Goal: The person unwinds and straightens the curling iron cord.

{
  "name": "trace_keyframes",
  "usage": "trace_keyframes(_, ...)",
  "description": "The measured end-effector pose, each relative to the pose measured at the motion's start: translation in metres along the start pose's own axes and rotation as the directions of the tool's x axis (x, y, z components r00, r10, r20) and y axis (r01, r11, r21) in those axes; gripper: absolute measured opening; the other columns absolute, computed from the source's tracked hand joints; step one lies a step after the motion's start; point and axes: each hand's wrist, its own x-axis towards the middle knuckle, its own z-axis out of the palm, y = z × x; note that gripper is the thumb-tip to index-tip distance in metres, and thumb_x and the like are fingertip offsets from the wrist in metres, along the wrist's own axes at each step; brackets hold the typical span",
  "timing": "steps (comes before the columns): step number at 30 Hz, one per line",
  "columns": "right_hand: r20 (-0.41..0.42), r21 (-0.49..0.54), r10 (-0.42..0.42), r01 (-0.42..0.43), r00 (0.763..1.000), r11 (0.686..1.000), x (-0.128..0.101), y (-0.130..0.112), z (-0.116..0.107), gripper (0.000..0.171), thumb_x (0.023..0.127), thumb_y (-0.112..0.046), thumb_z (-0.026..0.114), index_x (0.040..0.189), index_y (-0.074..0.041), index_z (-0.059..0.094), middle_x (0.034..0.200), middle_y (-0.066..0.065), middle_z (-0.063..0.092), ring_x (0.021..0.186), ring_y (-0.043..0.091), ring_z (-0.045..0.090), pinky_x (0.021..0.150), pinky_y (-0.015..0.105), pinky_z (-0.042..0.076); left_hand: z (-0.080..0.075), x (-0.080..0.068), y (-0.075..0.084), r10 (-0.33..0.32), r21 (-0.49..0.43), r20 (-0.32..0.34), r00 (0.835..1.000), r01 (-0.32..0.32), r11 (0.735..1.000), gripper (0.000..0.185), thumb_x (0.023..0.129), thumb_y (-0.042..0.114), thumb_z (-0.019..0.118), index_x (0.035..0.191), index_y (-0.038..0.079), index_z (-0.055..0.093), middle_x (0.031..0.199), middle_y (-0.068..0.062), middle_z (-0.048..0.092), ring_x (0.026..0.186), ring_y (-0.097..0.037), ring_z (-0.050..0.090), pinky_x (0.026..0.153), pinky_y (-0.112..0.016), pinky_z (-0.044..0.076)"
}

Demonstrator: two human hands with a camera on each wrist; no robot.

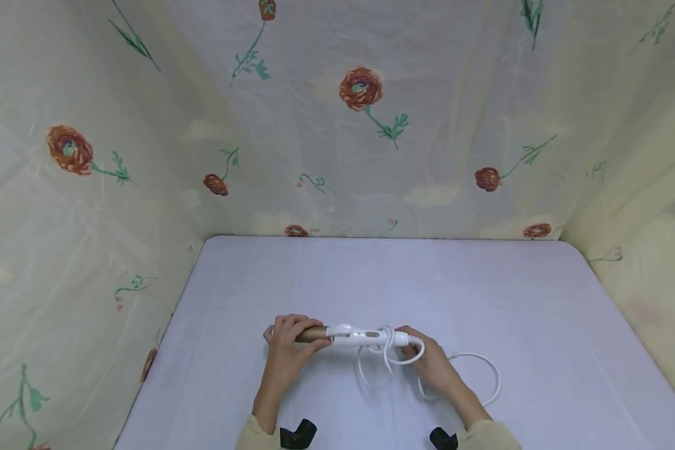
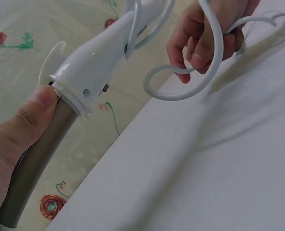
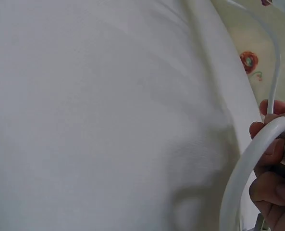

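Left hand point(image 1: 287, 350) grips the bronze barrel of the white curling iron point(image 1: 353, 335) held just above the pale lilac cloth-covered table point(image 1: 540, 325), right hand point(image 1: 430, 362) pinches its looped white cord point(image 1: 486, 378), floral cream fabric walls point(image 1: 337, 125) enclosing.

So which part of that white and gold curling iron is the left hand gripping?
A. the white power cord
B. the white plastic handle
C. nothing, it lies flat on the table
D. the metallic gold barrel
D: the left hand wraps round the metallic gold barrel of the curling iron, while the right hand holds the white power cord at the handle end.
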Motion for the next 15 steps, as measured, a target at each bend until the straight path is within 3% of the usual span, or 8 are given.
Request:
trace_keyframes(3,0.03,-0.055,0.069,-0.067,0.997,0.996,-0.006,-0.002,0.007,0.022,0.091,-0.008,0.059,0.112,-0.014,0.064,0.106,0.005,0.069,0.101,0.025,0.065,0.087,0.043,0.05,0.0,0.001,0.002,-0.01,0.005,-0.01,1.0,0.01,1.0,0.034,0.067,0.037,0.079,0.098,0.025,0.071,0.099,0.005,0.063,0.095,-0.014,0.045,0.094,-0.051,0.019)
trace_keyframes(7,0.077,-0.116,0.09,-0.081,0.993,0.99,-0.012,-0.006,0.014,0.023,0.092,-0.015,0.059,0.115,-0.016,0.064,0.11,0.001,0.069,0.106,0.023,0.064,0.093,0.043,0.047,0.001,0.002,0.004,-0.03,0.015,-0.025,0.999,0.03,0.999,0.033,0.067,0.036,0.08,0.097,0.024,0.072,0.099,0.004,0.063,0.095,-0.015,0.045,0.095,-0.052,0.019)
trace_keyframes(13,0.157,-0.141,0.057,-0.035,0.986,0.989,-0.025,-0.012,0.017,0.033,0.095,-0.034,0.055,0.121,-0.016,0.062,0.109,-0.002,0.069,0.103,0.019,0.064,0.09,0.041,0.049,0.003,0.002,0.004,-0.056,0.028,-0.031,0.998,0.057,0.998,0.034,0.068,0.037,0.08,0.098,0.023,0.072,0.1,0.003,0.063,0.097,-0.016,0.045,0.095,-0.052,0.019)
trace_keyframes(15,0.206,-0.12,0.018,0.007,0.978,0.993,-0.03,-0.015,0.018,0.035,0.095,-0.04,0.052,0.121,-0.018,0.061,0.102,-0.008,0.068,0.095,0.012,0.064,0.084,0.036,0.051,0.004,0.002,0.004,-0.054,0.029,-0.031,0.998,0.054,0.998,0.034,0.067,0.037,0.08,0.098,0.023,0.072,0.1,0.003,0.063,0.097,-0.016,0.045,0.095,-0.052,0.019)
